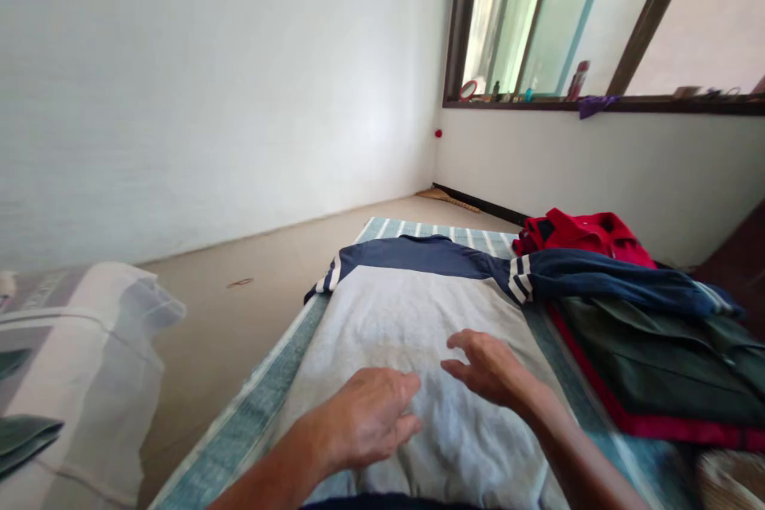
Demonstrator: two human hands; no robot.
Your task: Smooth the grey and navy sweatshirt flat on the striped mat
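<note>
while both hands rest open, grey shirt lies flat

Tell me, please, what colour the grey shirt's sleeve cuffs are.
Navy sleeve cuffs with white stripes; head view.

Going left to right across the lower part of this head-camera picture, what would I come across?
Pale translucent bag → left hand → right hand → dark green folded garment with red edging.

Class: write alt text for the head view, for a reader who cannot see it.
Left hand and right hand lie open, palms down, over a grey-and-navy shirt spread on a striped mat. A clothes pile lies to its right.
</note>
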